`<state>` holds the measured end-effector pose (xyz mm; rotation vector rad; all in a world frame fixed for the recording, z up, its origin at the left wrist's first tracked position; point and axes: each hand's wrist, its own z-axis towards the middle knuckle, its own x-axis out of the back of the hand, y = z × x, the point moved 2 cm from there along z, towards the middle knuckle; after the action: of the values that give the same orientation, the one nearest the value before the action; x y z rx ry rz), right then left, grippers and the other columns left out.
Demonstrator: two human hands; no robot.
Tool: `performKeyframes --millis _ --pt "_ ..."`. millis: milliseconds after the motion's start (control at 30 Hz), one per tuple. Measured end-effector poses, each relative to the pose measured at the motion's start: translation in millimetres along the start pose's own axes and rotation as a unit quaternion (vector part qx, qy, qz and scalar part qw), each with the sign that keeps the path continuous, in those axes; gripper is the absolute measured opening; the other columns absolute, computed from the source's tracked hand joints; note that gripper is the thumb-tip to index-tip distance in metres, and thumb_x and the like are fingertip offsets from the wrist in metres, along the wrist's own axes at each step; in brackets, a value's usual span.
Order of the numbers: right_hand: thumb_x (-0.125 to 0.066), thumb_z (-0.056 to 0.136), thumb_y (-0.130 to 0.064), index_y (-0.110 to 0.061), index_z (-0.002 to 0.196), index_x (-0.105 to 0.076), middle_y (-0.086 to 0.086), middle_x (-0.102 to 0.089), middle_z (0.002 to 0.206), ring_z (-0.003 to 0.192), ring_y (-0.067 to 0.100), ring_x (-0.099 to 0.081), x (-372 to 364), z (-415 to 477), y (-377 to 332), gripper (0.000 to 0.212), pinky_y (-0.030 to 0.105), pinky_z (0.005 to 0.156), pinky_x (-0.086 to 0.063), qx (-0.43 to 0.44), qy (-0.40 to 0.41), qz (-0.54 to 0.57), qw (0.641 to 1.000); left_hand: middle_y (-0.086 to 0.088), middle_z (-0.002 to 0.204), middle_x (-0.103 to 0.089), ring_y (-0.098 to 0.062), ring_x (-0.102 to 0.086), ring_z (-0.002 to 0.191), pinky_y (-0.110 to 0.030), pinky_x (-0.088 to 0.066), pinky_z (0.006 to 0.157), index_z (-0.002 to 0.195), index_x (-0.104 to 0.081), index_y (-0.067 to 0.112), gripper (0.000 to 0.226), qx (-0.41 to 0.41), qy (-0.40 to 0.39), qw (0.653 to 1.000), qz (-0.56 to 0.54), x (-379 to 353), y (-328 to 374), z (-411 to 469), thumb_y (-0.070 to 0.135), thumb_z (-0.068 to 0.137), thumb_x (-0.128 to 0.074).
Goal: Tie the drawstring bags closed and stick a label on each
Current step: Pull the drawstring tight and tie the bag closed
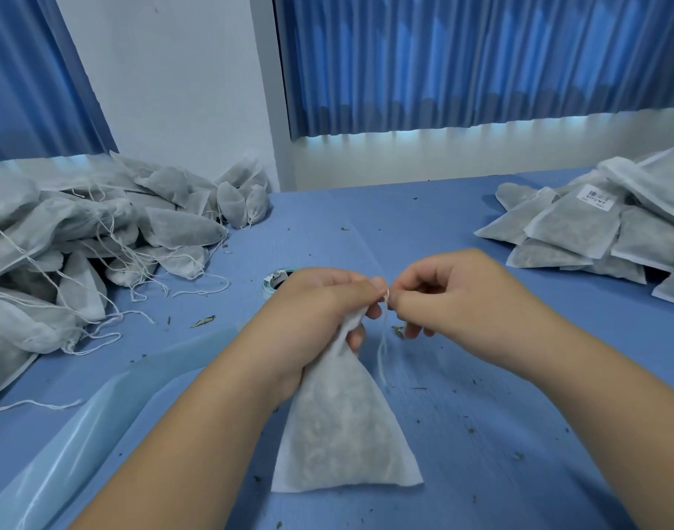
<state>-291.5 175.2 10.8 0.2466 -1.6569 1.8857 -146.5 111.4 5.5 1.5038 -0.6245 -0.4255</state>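
Overhead, pleated blue curtains [480, 59] hang against a white wall [175, 78], far beyond both hands. Below them a matte blue table [461, 376], flecked with dry leaf crumbs, spreads under the forearms. A clear glossy plastic sheet [79, 434] lies left of the left arm. Farther left sprawls a heap of untied bags [71, 239], soft grey non-woven fabric with loose white strings; right of the right hand sits a flatter stack of labelled bags [603, 223]. Between the hands rests a triangular drawstring bag [343, 434], filled with something dark and lumpy. The left hand [320, 311] clenches its gathered neck; the right hand [450, 296] pinches the thin drawstring [383, 338]. A label roll [276, 279] peeks behind the left knuckles.
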Motion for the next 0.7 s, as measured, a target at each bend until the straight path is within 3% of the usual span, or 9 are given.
performKeyframes --millis 200,367,467,600,700 --pt "-0.065 0.075 -0.021 -0.016 0.068 -0.07 0.003 -0.067 0.063 0.053 0.0 -0.061 -0.5 -1.5 -1.5 0.01 0.03 0.059 -0.048 0.022 -0.019 0.012 1.0 0.0 0.066 -0.054 -0.01 -0.041 0.044 -0.023 -0.035 0.048 0.063 -0.066 0.013 0.024 0.008 -0.014 0.997 -0.077 1.1 -3.9 3.7 0.019 0.087 -0.068" --pt "-0.068 0.077 -0.02 -0.016 0.065 -0.07 0.0 -0.063 0.055 0.049 0.003 -0.057 0.8 1.0 1.9 0.013 0.012 0.047 -0.04 0.034 0.001 0.031 0.999 0.0 0.069 -0.053 -0.008 -0.04 0.043 -0.019 -0.037 0.043 0.071 -0.064 0.01 0.015 0.038 -0.077 0.989 -0.119 -0.2 -4.6 3.7 0.024 0.076 -0.069" --pt "-0.068 0.073 -0.023 -0.016 0.065 -0.069 0.002 -0.063 0.057 0.05 0.007 -0.055 -0.7 1.9 2.9 0.011 0.016 0.048 -0.041 0.055 0.027 0.03 0.998 -0.001 0.07 -0.052 -0.008 -0.039 0.043 -0.02 -0.036 0.042 0.072 -0.064 0.01 0.015 0.041 -0.067 0.988 -0.129 0.0 -5.8 4.9 0.021 0.082 -0.067" --pt "-0.072 0.076 -0.015 -0.02 0.065 -0.065 -0.013 -0.055 0.051 0.044 0.002 -0.046 -1.0 1.9 1.9 0.013 0.013 0.045 -0.039 0.093 0.079 0.001 0.992 0.0 0.068 -0.052 -0.009 -0.04 0.043 -0.022 -0.033 0.048 0.063 -0.066 0.014 0.026 0.023 -0.011 0.994 -0.106 0.4 -6.9 5.7 0.019 0.089 -0.065" --pt "-0.065 0.078 -0.016 -0.023 0.065 -0.067 -0.007 -0.062 0.057 0.052 0.014 -0.059 2.0 -0.5 -0.9 0.015 0.023 0.049 -0.046 0.11 0.093 -0.004 0.99 0.007 0.057 -0.052 -0.008 -0.041 0.043 -0.025 -0.031 0.051 0.055 -0.066 0.019 0.036 0.01 0.01 0.996 -0.087 -0.7 -5.7 4.8 0.02 0.091 -0.064"
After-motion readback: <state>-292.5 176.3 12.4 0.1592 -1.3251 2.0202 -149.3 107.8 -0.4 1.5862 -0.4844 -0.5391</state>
